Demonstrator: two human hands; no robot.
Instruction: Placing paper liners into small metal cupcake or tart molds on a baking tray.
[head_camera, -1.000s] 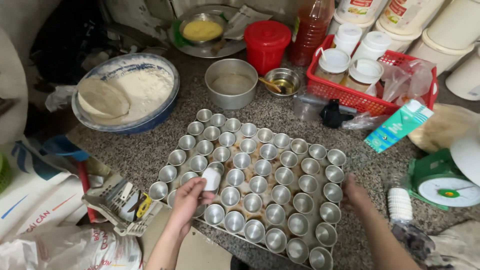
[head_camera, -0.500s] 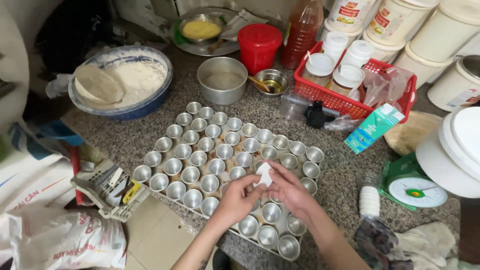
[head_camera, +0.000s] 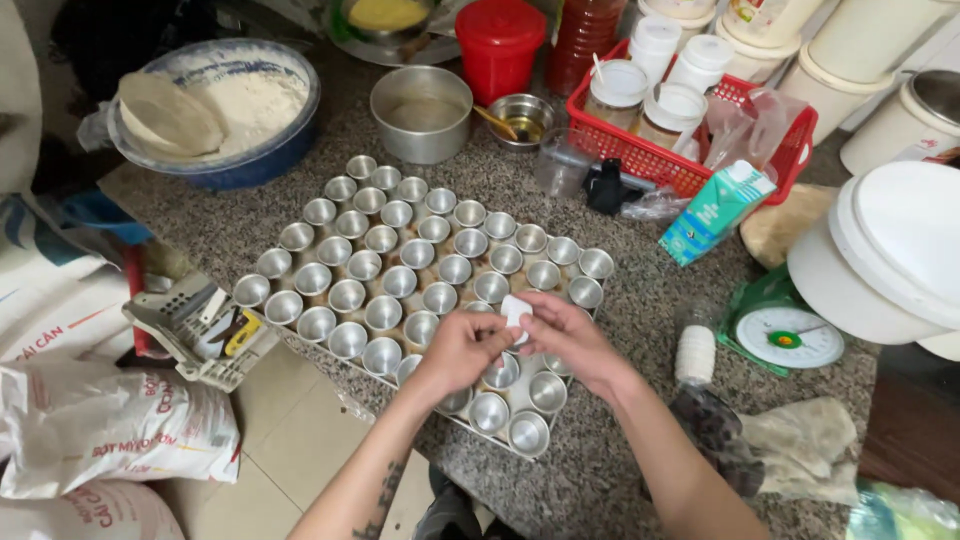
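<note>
Several small round metal moulds (head_camera: 400, 282) stand in rows on a tray (head_camera: 322, 346) on the speckled stone counter. My left hand (head_camera: 462, 347) and my right hand (head_camera: 565, 335) meet above the tray's near right part. Together they pinch a small white lump (head_camera: 516, 308), which looks like dough or folded paper; I cannot tell which. Both hands hover just over the moulds, and some moulds beneath them are hidden.
A blue bowl (head_camera: 225, 110) of flour with a dough disc sits far left, a steel pot (head_camera: 422, 112) and red canister (head_camera: 499, 45) behind the tray. A red basket (head_camera: 690, 160) of jars, a green carton (head_camera: 715, 212), a green scale (head_camera: 790, 335) and white tubs (head_camera: 890, 255) crowd the right. Sacks lie on the floor at left.
My left hand moved from the tray's near left to the near right with the white lump. My right hand came in to grip it too. The camera shifted.
</note>
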